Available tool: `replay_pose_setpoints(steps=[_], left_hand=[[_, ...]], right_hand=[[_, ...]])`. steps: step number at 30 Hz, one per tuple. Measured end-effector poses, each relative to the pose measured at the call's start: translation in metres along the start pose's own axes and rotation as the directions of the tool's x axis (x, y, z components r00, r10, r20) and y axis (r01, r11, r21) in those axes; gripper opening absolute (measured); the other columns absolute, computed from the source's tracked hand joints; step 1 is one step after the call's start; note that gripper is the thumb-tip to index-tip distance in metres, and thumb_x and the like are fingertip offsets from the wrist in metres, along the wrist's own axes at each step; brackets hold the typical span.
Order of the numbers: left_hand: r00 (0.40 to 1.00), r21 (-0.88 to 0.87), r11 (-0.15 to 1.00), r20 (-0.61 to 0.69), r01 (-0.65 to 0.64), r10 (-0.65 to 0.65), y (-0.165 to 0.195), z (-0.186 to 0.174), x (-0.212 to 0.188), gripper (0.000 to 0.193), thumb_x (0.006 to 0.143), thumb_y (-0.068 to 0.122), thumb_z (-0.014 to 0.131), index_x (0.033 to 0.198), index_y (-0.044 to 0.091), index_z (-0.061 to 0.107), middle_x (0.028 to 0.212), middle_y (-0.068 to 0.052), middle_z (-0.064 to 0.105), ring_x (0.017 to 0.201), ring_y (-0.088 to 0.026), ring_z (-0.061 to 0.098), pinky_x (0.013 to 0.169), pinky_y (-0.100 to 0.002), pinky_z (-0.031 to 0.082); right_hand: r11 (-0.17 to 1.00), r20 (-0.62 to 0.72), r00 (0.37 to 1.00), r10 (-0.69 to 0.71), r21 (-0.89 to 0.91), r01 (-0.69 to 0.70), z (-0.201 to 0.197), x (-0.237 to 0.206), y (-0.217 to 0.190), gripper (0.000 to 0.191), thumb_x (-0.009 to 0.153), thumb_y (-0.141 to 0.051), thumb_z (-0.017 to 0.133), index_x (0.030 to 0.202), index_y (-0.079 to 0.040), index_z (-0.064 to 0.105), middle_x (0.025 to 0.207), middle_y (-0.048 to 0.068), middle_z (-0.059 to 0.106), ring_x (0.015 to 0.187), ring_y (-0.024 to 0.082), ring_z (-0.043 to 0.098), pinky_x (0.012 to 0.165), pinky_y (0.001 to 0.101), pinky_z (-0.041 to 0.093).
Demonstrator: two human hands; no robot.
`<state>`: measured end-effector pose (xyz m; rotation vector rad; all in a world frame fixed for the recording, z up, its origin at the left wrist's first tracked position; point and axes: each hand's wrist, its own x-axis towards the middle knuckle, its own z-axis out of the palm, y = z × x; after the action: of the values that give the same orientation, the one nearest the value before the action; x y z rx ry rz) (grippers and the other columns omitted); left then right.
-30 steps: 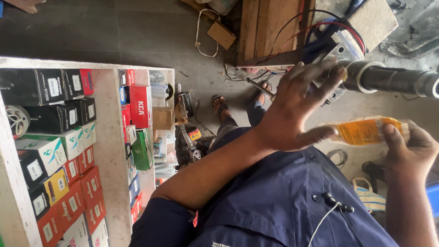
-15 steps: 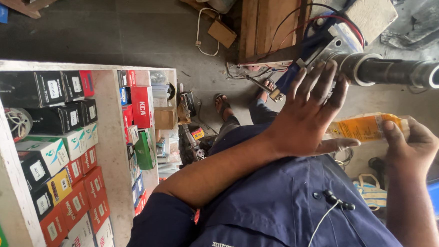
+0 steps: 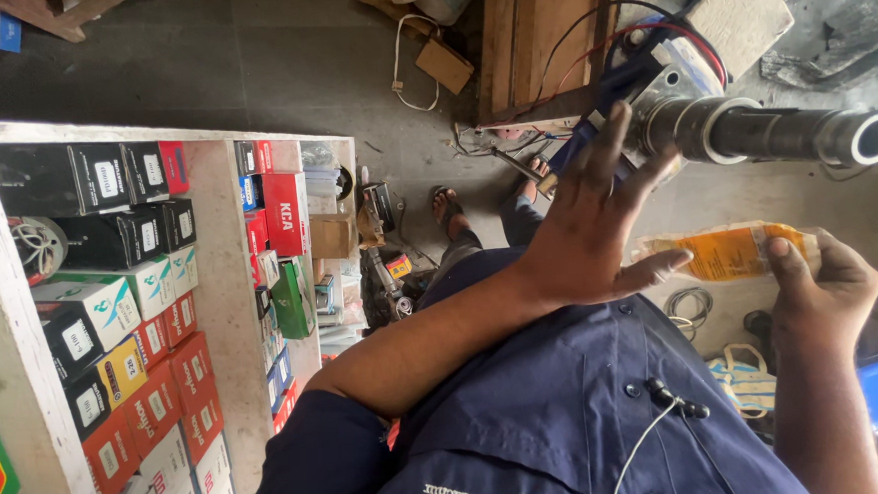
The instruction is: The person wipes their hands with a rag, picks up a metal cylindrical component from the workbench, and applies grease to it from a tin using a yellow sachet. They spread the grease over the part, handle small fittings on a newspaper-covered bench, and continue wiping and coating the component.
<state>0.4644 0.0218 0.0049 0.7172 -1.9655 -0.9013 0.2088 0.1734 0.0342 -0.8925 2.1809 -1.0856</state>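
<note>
In the head view, your left hand [image 3: 584, 239] had lifted with fingers spread wide, only its thumb touching the orange packet [image 3: 725, 252], which your right hand [image 3: 827, 292] pinched below the steel shaft [image 3: 769, 134], right of the shelves [image 3: 208, 239]; you'd loosened your two-handed grip.

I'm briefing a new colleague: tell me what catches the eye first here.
In the middle, the left hand spreads open, thumb touching a crinkled orange plastic packet that the right hand pinches at its far end. Above them a grey metal shaft juts rightwards. At left, white shelves hold stacked red, black and white cartons.
</note>
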Motion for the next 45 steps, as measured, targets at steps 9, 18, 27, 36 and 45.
replay_pose_setpoints(steps=[9,18,27,36,45], left_hand=[[0.997,0.169,0.985,0.073,-0.042,0.03,0.003,0.01,0.003,0.095,0.097,0.071,0.055,0.165,0.016,0.019,0.171,-0.028,0.002,0.155,-0.047,0.02,0.129,-0.057,0.024],[0.997,-0.009,1.0,-0.07,0.01,-0.011,-0.015,-0.021,0.025,0.074,0.105,0.062,0.059,0.16,0.021,0.031,0.17,-0.016,0.02,0.155,-0.03,0.033,0.126,-0.041,0.033],[0.999,0.0,0.999,0.005,0.033,-0.033,-0.013,-0.035,0.06,0.082,0.098,0.066,0.061,0.159,0.018,0.035,0.162,-0.018,0.035,0.146,-0.032,0.046,0.116,-0.045,0.04],[0.999,0.065,0.997,0.038,-0.042,0.039,-0.029,-0.042,0.073,0.076,0.098,0.067,0.062,0.152,0.018,0.044,0.155,-0.022,0.041,0.135,-0.034,0.057,0.114,-0.043,0.051],[0.973,-0.212,0.962,0.185,0.174,-0.135,-0.034,-0.054,0.093,0.073,0.107,0.073,0.037,0.154,0.018,0.048,0.159,-0.014,0.043,0.134,-0.028,0.051,0.116,-0.043,0.04]], right_hand=[[0.998,-0.003,1.0,0.005,-0.068,-0.006,-0.001,-0.003,0.0,0.019,0.104,-0.011,0.077,0.112,0.005,0.072,0.097,0.001,0.07,0.085,0.005,0.06,0.086,0.0226,0.049],[0.998,-0.035,0.998,0.06,-0.013,-0.061,0.002,-0.005,-0.006,0.025,0.106,-0.016,0.079,0.116,0.005,0.071,0.1,0.002,0.071,0.089,0.007,0.062,0.084,0.0224,0.05],[0.967,-0.101,0.962,0.254,-0.007,-0.256,0.003,0.006,0.007,0.029,0.1,-0.021,0.077,0.118,0.001,0.071,0.092,0.001,0.066,0.067,0.006,0.057,0.05,0.0234,0.044],[0.959,-0.014,0.963,0.268,0.096,-0.266,0.003,0.025,0.024,0.031,0.1,-0.02,0.076,0.112,0.007,0.069,0.099,0.005,0.071,0.082,0.009,0.065,0.07,0.0242,0.055],[0.86,0.14,0.989,0.046,-0.509,0.033,0.0,0.061,0.038,0.029,0.091,0.0,0.07,0.119,0.007,0.069,0.1,0.01,0.07,0.092,0.019,0.066,0.081,0.0333,0.051]])
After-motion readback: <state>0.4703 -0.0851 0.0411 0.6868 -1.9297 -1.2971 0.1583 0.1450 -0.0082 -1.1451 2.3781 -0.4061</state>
